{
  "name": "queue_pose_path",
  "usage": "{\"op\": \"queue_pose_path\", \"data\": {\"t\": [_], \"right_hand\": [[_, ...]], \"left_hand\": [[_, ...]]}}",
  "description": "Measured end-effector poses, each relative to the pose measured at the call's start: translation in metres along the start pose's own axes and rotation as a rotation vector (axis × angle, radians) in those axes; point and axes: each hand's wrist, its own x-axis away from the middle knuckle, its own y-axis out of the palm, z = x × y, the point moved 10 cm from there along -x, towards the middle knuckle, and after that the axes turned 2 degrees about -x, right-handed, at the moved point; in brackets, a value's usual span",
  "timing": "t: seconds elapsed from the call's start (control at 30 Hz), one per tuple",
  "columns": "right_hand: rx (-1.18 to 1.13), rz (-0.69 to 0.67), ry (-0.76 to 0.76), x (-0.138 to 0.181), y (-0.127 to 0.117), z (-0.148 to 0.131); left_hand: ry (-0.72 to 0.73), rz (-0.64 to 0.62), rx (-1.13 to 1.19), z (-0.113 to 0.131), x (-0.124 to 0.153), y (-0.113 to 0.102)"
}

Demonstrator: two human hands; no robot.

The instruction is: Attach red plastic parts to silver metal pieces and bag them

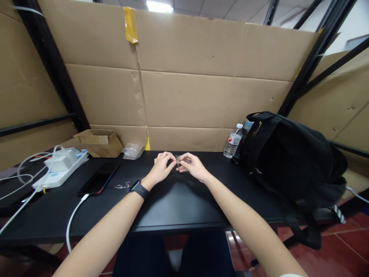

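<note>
- Landmark's the black backpack, slumped on the black table; everything below is placed off that.
- The small see-through thing is well to the left of the backpack, up off the bare tabletop or on it, can't tell which. It's mostly hidden by fingers, too tiny to say what it is.
- Left hand: on the side of that thing away from the backpack, thumb and index pinching its edge, a speck of red at the tips. There's a dark watch on the wrist.
- Right hand: on the backpack side, thumb and index pinching the same thing, so the two hands' fingertips nearly meet.
- Water bottle: upright, just left of the backpack.
- Way further left of the backpack, past the left hand: a keyring by the watch, then a dark tablet with a white cable at its near end.
- Farthest from the backpack: an open cardboard box, a clear plastic bag right beside it, and a white power strip.
</note>
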Motion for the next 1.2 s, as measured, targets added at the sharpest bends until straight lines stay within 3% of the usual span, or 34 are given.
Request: {"op": "queue_pose_path", "data": {"t": [1.2], "right_hand": [[0.175,-0.028,-0.082,-0.0029,-0.0014,0.0018]], "left_hand": [[-0.004,-0.050,-0.048,-0.0025,-0.0002,0.0071]]}}
